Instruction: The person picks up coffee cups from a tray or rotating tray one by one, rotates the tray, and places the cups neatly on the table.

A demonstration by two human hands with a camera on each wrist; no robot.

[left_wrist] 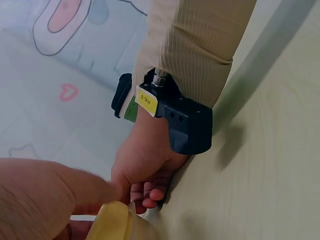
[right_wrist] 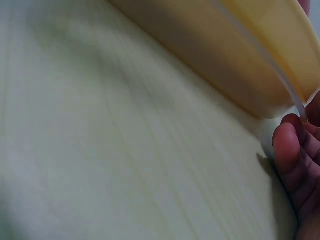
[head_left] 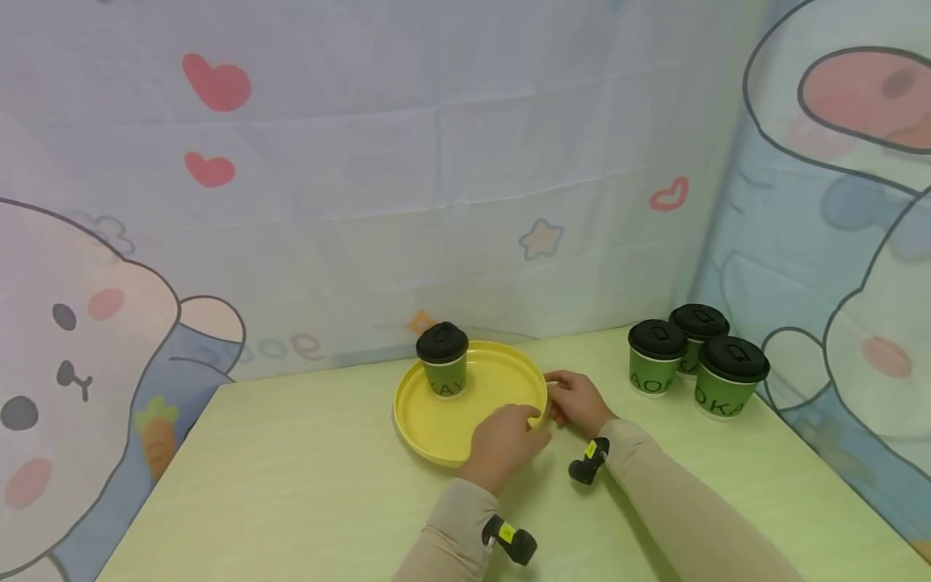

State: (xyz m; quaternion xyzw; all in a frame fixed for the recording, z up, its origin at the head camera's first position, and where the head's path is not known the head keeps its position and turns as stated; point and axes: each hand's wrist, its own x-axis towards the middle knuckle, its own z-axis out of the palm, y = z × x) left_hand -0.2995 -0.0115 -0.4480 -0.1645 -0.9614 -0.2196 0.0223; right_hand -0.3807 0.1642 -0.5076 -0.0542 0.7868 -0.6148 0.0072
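A round yellow tray [head_left: 436,428] with a raised rim lies on the table. On its back left part stands a green paper cup [head_left: 445,376] with a black lid and dark lettering. My left hand [head_left: 505,444] reaches over the tray's front right side and grips the rim; in the left wrist view its thumb [left_wrist: 75,187] lies along the yellow edge. At the right side my right hand [head_left: 579,402] holds the rim. Curled fingers [right_wrist: 287,150] of that hand meet the tray's pale edge [right_wrist: 280,75] in the right wrist view. Its thumb is hidden there.
Three more green cups with black lids stand grouped at the back right: one on the left [head_left: 657,356], one behind [head_left: 698,323], one in front [head_left: 730,376]. A printed cloth [head_left: 378,202] hangs behind the pale table [head_left: 291,485].
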